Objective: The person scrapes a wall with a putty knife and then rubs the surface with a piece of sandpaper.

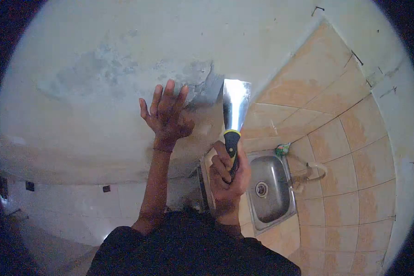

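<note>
My right hand (232, 175) is wrapped round the black and yellow handle of a putty knife (236, 108), whose broad shiny blade points up. Beside it, my left hand (166, 115) is raised with its fingers spread and nothing in them. Behind both hands is a pale wall (170, 32). Just past the left fingertips, the wall has a damaged grey patch (200, 76), with paint flaking along a dark crack close to the blade's left side. More grey blotches spread to the left of that hand.
A steel sink (273, 188) with a round drain is set in a tiled counter at the right. By its far corner lies a small green and white packet (283, 148). A tap (308, 175) juts from the orange-beige tiled wall (338, 161). Nails (317, 9) stick out higher up.
</note>
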A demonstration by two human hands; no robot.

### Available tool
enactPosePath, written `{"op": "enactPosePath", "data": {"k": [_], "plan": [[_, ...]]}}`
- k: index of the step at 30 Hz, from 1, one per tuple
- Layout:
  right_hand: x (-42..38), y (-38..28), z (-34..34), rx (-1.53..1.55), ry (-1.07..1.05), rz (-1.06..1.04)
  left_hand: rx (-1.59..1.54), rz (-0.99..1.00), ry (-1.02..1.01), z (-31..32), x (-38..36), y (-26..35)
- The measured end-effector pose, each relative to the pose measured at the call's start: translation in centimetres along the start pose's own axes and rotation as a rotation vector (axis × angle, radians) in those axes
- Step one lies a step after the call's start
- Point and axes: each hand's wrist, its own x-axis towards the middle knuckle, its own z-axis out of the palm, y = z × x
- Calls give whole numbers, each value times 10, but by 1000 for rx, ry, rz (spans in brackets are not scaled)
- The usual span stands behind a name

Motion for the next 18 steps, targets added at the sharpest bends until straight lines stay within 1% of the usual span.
{"op": "enactPosePath", "data": {"k": [9, 12, 15, 18], "plan": [[-4, -7, 0, -115, 63, -15, 38, 2, 11, 1, 0, 2], [-1, -9, -11, -61, 37, 13, 33, -4, 14, -1, -1, 2], [10, -17, -6, -66, 95, 29, 36, 7, 15, 2, -5, -2], [10, -12, -14, -12, -75, 16, 5, 5, -4, 2, -6, -4]]}}
